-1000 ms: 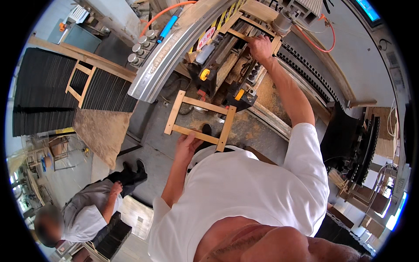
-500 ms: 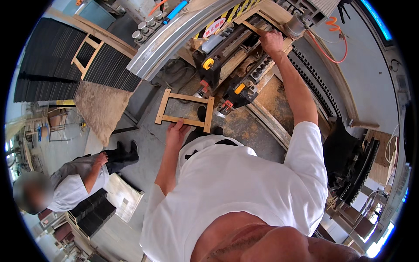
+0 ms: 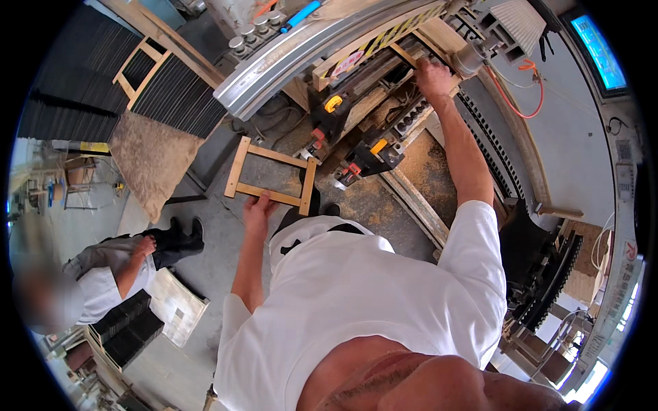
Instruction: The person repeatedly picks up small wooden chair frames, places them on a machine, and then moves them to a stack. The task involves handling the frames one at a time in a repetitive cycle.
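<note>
My left hand (image 3: 257,207) grips the near long bar of a light wooden frame (image 3: 236,166), rectangular with two cross bars, held out in front of my waist. At the far end of the machine, my right hand (image 3: 434,81) is closed on the near end of another wooden frame (image 3: 404,55), which lies between the machine's rails. The fingers and part of that second frame are hidden from above. Two black clamp units with a yellow knob (image 3: 333,104) and a yellow lever (image 3: 378,146) sit on the machine nearer to me.
A thick metal rail (image 3: 274,65) crosses the far side. Dark stacked panels (image 3: 168,92) stand at left with a wooden frame (image 3: 130,68) on top. A co-worker (image 3: 113,274) stands at lower left. Sawdust (image 3: 425,168) covers the machine bed; a lit screen (image 3: 598,53) hangs at right.
The view has shifted a little, bringing more of the screen in. My left hand still carries its wooden frame, and my right hand stays on the one in the machine.
</note>
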Motion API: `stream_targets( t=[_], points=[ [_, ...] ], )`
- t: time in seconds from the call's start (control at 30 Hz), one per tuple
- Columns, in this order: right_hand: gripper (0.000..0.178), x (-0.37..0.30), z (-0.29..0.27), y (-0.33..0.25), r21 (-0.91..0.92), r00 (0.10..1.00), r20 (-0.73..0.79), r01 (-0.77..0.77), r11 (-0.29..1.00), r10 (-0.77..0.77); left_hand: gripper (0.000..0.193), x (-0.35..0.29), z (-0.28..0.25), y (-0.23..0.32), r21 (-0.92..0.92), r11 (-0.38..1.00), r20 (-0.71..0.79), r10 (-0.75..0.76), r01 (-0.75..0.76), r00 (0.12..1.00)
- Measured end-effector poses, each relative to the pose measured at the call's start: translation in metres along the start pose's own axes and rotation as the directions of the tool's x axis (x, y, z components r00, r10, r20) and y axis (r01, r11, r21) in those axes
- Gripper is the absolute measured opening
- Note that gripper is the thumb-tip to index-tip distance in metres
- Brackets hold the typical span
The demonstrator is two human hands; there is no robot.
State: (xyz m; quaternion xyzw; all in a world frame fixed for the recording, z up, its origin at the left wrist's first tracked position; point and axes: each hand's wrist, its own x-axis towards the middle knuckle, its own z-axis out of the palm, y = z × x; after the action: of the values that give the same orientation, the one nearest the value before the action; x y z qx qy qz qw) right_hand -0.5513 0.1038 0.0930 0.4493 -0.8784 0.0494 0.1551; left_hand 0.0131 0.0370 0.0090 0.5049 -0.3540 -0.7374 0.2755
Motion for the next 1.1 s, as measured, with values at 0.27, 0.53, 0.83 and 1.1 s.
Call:
stream_targets(
  t=[0.27, 0.53, 0.83, 1.1],
  points=[
    [0.028, -0.004, 0.003, 0.014, -0.170, 0.989, 0.124, -0.059, 0.984, 0.081, 0.028, -0.030, -0.059, 0.108, 0.082, 0.950, 0.076, 0.294, -0.300, 0.953],
    [0.038, 0.000, -0.031, -0.028, -0.074, 0.977, 0.067, -0.198, 0.977, 0.203, 0.031, 0.013, -0.160, 0.252, -0.041, 0.809, 0.027, 0.588, -0.587, 0.809],
    [0.013, -0.071, -0.112, -0.250, 0.727, 0.946, -0.228, 0.008, 0.687, 0.231, 0.029, 0.201, -0.212, 0.439, -0.079, 0.838, 0.178, 0.545, -0.540, 0.820],
    [0.020, -0.226, -0.073, -0.341, 0.785, 0.920, 0.185, -0.350, 0.511, 0.345, 0.040, 0.284, -0.164, 0.468, 0.470, 0.790, 0.040, 0.427, -0.394, 0.904]
  ],
)
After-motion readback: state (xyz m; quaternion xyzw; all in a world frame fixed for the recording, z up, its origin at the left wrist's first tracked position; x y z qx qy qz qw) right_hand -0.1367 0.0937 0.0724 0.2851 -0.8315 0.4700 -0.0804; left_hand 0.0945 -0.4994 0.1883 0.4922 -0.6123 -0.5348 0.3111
